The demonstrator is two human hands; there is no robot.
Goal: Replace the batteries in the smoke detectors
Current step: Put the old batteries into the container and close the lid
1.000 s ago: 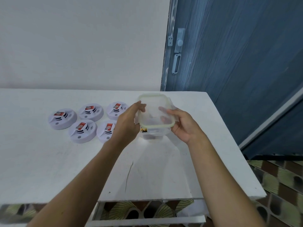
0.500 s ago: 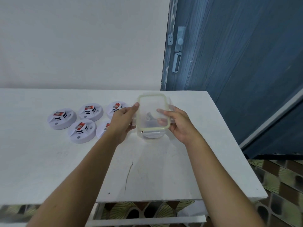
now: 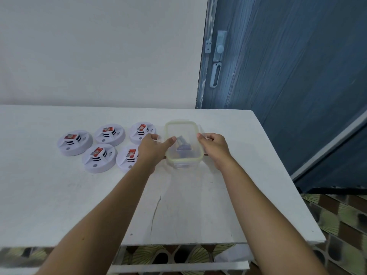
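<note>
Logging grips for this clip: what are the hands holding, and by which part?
The clear lidded container: the left hand grips its left side, thumb on top; the right hand grips its right side.

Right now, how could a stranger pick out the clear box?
Find the white table beside the blue door. Near its right side, a clear box is held between the left hand and right hand. Unlike the five round white smoke detectors to its left, it is rectangular and see-through, with a pale green rim.
</note>
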